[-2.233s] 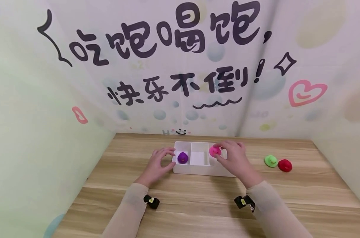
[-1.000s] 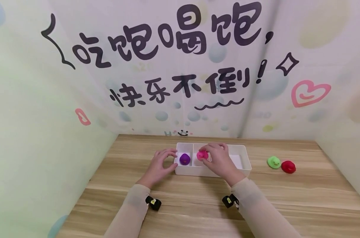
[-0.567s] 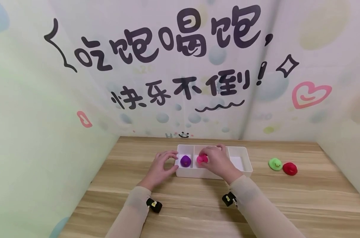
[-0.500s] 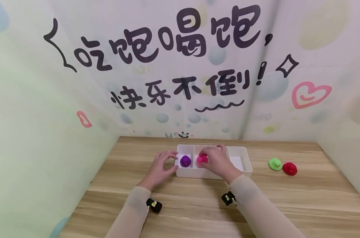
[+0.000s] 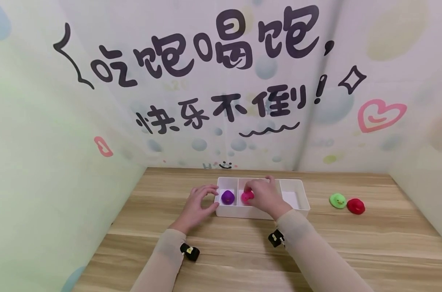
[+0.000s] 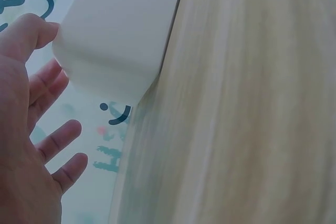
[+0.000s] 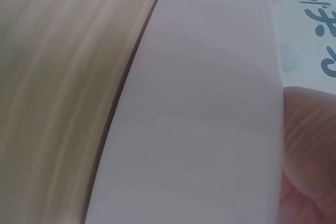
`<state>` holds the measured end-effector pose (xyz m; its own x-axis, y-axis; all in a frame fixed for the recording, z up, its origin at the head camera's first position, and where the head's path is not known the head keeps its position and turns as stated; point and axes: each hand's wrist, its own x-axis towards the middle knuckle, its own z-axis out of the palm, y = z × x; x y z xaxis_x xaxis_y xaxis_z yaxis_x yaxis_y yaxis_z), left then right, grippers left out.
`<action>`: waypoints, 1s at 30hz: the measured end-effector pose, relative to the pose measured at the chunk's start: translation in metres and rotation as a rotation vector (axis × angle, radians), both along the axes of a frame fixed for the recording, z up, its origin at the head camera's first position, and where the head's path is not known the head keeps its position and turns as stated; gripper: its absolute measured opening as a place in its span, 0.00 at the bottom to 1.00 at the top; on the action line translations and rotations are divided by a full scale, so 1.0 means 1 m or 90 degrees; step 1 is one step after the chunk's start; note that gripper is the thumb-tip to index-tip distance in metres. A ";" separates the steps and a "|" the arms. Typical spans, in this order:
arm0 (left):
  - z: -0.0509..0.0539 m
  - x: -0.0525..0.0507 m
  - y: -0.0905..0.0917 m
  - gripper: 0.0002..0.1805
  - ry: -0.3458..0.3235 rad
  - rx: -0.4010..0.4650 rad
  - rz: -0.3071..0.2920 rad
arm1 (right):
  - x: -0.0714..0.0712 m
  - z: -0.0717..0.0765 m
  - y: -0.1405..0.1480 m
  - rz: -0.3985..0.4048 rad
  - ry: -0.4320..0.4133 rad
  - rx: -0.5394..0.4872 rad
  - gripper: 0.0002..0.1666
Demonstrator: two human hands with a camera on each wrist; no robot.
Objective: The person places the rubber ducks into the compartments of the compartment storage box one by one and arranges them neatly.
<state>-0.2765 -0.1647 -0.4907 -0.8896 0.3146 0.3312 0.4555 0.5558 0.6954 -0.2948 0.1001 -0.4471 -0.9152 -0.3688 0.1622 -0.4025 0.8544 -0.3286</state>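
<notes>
person in beige long sleeves [image 5: 314,247], small black wrist-worn devices [image 5: 189,251] at both wrists, arms over a light-brown wood-grain table [image 5: 224,263]. left hand [image 5: 194,207] spans the left end of a long white plastic-looking divided tray [image 5: 235,212], thumb at the near corner and forefinger at the far one, gripping that end; in the left wrist view its other fingers spread loosely. right hand [image 5: 265,194] is over the middle of the tray, thumb and fingertips closed in a pinch on a small bright-pink rubbery-looking duck toy [image 5: 247,197], which sits low in the second compartment from the left; can't tell if it touches the floor. a small round purple rubbery-looking duck toy [image 5: 227,197] is in the leftmost compartment. right of the tray, on the table, a small red rubbery-looking duck toy [image 5: 356,206] and, just beside it and slightly farther, a light-green one with an orange beak [image 5: 337,200]. behind: pale printed wall sheet [image 5: 181,156], black chinese characters [image 5: 228,109], pink heart outline [image 5: 377,120].
</notes>
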 end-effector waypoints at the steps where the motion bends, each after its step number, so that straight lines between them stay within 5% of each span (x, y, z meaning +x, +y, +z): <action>1: -0.001 0.000 0.000 0.15 0.003 0.001 0.000 | 0.000 0.000 0.000 -0.003 -0.002 0.002 0.11; 11: -0.001 -0.001 0.001 0.15 0.010 -0.005 -0.004 | 0.002 -0.005 0.001 -0.009 0.009 -0.049 0.14; 30: 0.000 -0.001 -0.001 0.15 0.000 -0.006 -0.005 | 0.030 -0.004 0.029 -0.076 0.178 -0.139 0.10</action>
<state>-0.2771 -0.1654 -0.4907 -0.8868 0.3250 0.3286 0.4604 0.5589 0.6897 -0.2651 0.1287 -0.4515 -0.8591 -0.1916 0.4745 -0.4043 0.8227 -0.3997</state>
